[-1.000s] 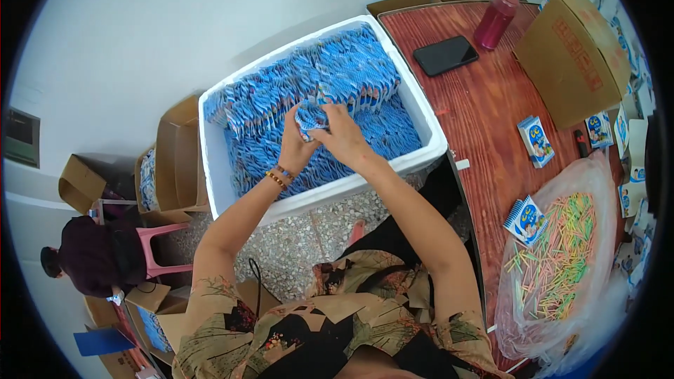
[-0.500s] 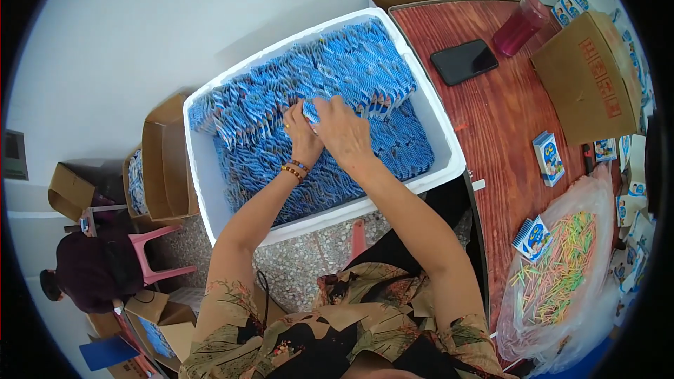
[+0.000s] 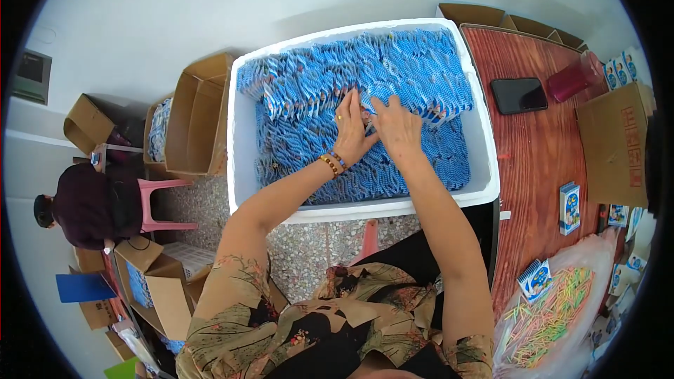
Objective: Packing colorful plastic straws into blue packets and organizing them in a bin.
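A large white foam box (image 3: 242, 168) holds dense rows of small flat blue-and-white sachets (image 3: 421, 63) with zigzag edges. An upper layer stands on edge towards the far side, over another layer nearer me. My left hand (image 3: 352, 130), with a ring and beaded bracelets, has its fingers stretched up along the front of the upper row, pressed against sachets. Close beside it, my right hand (image 3: 398, 132) has curled fingers gripping sachets at the same spot. A bit of their printed face shows between the hands; the fingertips are partly hidden.
On the red wood-grain table (image 3: 526, 158) at right lie a phone (image 3: 519, 95), a pink cup (image 3: 576, 77), a cardboard box (image 3: 614, 147), small packs (image 3: 570, 208) and a plastic bag of coloured sticks (image 3: 554, 316). At left are open cartons (image 3: 200, 116) and a seated person (image 3: 91, 203).
The view has swung, so the box appears farther right and straighter. Both hands stay at the upper row; the left fingers are now straighter, and the right hand remains curled at the sachets.
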Available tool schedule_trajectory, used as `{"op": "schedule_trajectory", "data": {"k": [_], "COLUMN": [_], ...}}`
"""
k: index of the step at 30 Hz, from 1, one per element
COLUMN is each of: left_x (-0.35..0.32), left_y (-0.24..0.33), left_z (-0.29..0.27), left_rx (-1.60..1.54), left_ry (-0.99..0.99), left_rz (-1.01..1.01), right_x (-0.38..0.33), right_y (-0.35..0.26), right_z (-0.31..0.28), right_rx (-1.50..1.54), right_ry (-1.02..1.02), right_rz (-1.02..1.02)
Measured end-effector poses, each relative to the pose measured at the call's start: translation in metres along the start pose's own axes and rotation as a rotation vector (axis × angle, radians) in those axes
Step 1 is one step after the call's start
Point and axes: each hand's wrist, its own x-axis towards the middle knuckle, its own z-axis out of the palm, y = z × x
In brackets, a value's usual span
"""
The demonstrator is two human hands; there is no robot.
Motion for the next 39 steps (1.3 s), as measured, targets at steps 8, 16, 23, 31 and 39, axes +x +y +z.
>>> {"op": "schedule_trajectory", "data": {"k": [8, 16, 23, 31, 39], "left_x": [-0.004, 0.005, -0.003, 0.010, 0.006], "left_y": [-0.007, -0.021, -0.028, -0.050, -0.029], "left_z": [-0.024, -0.019, -0.023, -0.002, -0.031], "left_rx": [-0.078, -0.162, -0.061, 0.002, 0.009], "left_ry": [-0.166, -0.244, -0.240, -0.231, -0.203], "left_rz": [0.029, 0.003, -0.064, 0.144, 0.029], "right_x": [-0.002, -0.059, -0.179, -0.247, -0.283], "right_y": [0.007, 0.031, 0.032, 0.026, 0.024], "right_z": [-0.002, -0.099, -0.145, -0.140, -0.169], "right_rx": [0.040, 0.461, 0.705, 0.706, 0.688], "right_ry": [-0.111, 0.060, 0.289, 0.342, 0.294], "right_rz": [0.090, 0.108, 0.386, 0.523, 0.546]}}
